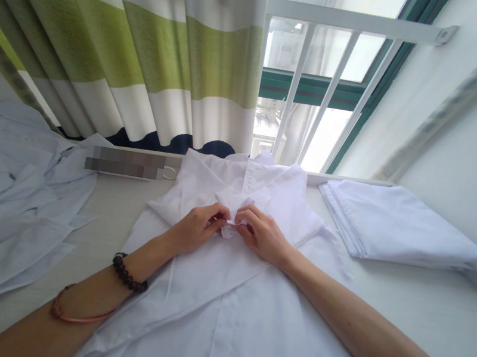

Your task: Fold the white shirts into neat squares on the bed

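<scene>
A white button-up shirt [243, 318] lies spread on the table, collar toward the window. My left hand [197, 227] and my right hand [261, 233] meet at the shirt's front placket just below the collar [248, 174]. Both pinch the fabric edges there, fingers closed, near a small button. The left forearm carries a dark bead bracelet [129, 273] and a copper bangle [76, 313].
A heap of pale blue shirts [2, 207] covers the table's left side. A neat stack of folded white shirts [398, 225] sits at the right by the wall. A striped curtain [119, 45] and a barred window [326, 84] stand behind the table.
</scene>
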Motion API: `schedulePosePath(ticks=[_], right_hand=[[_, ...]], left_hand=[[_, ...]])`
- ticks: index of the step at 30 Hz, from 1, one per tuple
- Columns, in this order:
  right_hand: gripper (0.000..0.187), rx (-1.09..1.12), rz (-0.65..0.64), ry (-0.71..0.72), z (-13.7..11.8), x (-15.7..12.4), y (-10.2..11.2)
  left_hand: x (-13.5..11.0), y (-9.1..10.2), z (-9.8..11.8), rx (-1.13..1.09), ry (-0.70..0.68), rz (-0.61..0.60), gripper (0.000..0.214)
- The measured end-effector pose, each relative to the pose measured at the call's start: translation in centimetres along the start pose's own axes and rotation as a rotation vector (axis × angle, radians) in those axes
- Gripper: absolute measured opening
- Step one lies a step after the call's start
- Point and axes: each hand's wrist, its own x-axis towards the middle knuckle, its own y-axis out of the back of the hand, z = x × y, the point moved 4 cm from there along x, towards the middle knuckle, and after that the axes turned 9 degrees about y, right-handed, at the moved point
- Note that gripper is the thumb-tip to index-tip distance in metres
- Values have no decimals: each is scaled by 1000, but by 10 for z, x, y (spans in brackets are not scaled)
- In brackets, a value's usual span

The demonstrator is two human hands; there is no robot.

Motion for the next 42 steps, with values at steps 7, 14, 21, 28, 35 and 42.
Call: schedulePosePath(ticks=[7, 14, 21, 28, 35, 42], right_hand=[[7, -2, 3, 3, 1, -1, 0], [7, -12, -5, -11, 2, -1, -2], [8, -13, -2, 2, 1, -1, 0], [7, -9, -6, -1, 1, -1, -1], [8, -37, -11, 16, 1, -1, -2], [10, -81, 29, 37, -3, -1, 0]], left_hand=[[0, 0, 2, -12, -3, -7, 11], [0, 0, 2, -9, -16, -2, 10], [0, 0, 1, 11, -9, 2, 11], [0, 0, -1, 0, -5, -1, 11], [-1, 1, 1, 3, -18, -13, 11], [-3, 0, 9, 182, -100, 47, 11]])
